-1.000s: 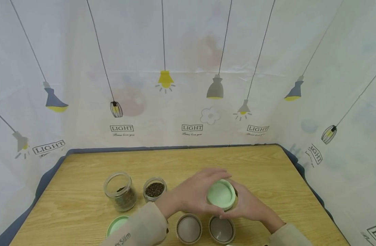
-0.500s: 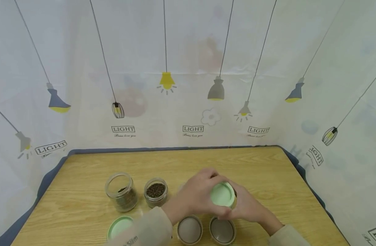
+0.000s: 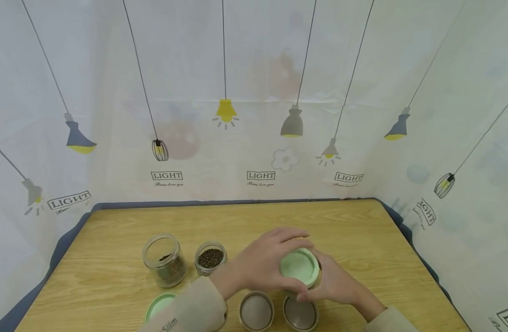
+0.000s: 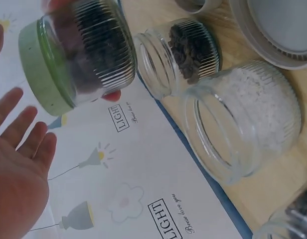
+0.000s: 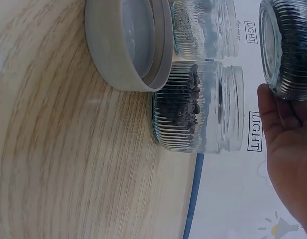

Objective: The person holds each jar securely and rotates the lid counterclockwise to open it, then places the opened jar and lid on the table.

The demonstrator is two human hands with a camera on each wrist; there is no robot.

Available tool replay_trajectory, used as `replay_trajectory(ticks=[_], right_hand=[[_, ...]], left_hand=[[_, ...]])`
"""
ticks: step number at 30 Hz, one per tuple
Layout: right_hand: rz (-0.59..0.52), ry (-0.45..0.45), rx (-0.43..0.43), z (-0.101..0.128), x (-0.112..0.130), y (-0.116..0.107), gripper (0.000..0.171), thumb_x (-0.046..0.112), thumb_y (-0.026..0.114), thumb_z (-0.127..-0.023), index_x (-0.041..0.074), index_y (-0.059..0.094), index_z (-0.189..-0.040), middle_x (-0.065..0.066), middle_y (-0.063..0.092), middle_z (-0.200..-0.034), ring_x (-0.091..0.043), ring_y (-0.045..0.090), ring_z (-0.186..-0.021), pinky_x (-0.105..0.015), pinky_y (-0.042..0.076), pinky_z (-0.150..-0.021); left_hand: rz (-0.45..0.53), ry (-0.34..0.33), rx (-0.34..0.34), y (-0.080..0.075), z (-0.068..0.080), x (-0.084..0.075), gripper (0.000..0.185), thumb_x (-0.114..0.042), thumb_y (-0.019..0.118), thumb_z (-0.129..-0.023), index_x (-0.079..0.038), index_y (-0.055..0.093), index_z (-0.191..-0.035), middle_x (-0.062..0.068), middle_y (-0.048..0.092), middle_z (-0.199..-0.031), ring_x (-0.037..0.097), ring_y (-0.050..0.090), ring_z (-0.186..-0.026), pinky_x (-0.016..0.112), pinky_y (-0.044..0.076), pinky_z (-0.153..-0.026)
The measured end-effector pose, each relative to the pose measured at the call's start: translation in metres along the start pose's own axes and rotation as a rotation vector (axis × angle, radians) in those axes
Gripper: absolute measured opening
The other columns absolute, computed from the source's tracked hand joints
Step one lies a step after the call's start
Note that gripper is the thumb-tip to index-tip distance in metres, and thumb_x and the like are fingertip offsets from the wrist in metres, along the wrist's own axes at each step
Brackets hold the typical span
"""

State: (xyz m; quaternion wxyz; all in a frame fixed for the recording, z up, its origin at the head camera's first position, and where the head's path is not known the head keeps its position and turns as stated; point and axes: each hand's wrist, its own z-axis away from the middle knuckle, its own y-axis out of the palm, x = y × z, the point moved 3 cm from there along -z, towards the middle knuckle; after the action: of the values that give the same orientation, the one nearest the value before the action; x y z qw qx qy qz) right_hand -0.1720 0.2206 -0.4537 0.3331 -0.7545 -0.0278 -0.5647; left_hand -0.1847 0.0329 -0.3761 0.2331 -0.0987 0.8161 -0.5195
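Green-lidded jar (image 3: pixel 300 272) of dark grains, raised over the counter (image 3: pixel 112 272) near its front edge. Gripped from below by curled right hand (image 3: pixel 334 283); left hand (image 3: pixel 264 263) cupping the lid (image 3: pixel 299 266), fingers spread loosely. Two grey lids (image 3: pixel 256 311) just beneath.

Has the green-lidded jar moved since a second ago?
No clear shift: the green-lidded jar stays above the right grey lid, held between both hands.

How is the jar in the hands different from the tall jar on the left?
The held jar wears a green lid; the tall jar is open. The held jar is lifted off the table between both hands; the tall jar stands on it, untouched. Both are ribbed glass with dark contents.
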Motion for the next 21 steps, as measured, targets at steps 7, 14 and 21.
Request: replay_trajectory(ticks=[7, 14, 21], right_hand=[[-0.029, -0.015, 0.023, -0.0004, -0.0003, 0.0018, 0.082, 0.018, 0.084, -0.073, 0.024, 0.041, -0.142, -0.001, 0.059, -0.128, -0.014, 0.060, -0.109, -0.028, 0.051, -0.092], [-0.031, -0.020, 0.002, -0.0001, -0.0005, 0.0012, 0.088, 0.019, 0.086, -0.071, 0.023, 0.038, -0.145, -0.002, 0.059, -0.129, -0.013, 0.059, -0.111, -0.028, 0.049, -0.094], [-0.022, -0.013, 0.004, -0.0021, -0.0004, 0.0000, 0.088, 0.022, 0.085, -0.073, 0.023, 0.037, -0.146, -0.001, 0.057, -0.131, -0.014, 0.059, -0.111, -0.029, 0.050, -0.093]], left_hand=[[0.156, 0.041, 0.171, -0.0011, 0.0011, 0.0021, 0.067, -0.044, 0.073, -0.083, -0.028, 0.047, -0.143, 0.001, 0.039, -0.155, 0.019, 0.037, -0.143, 0.039, 0.037, -0.114], [0.166, 0.008, 0.154, 0.0037, 0.0007, 0.0027, 0.064, -0.043, 0.073, -0.081, -0.028, 0.051, -0.140, -0.003, 0.050, -0.147, 0.014, 0.045, -0.136, 0.032, 0.042, -0.108], [0.137, -0.059, 0.129, 0.0042, 0.0002, 0.0033, 0.066, -0.051, 0.074, -0.080, -0.028, 0.053, -0.137, -0.007, 0.053, -0.142, 0.013, 0.049, -0.131, 0.031, 0.044, -0.105]])
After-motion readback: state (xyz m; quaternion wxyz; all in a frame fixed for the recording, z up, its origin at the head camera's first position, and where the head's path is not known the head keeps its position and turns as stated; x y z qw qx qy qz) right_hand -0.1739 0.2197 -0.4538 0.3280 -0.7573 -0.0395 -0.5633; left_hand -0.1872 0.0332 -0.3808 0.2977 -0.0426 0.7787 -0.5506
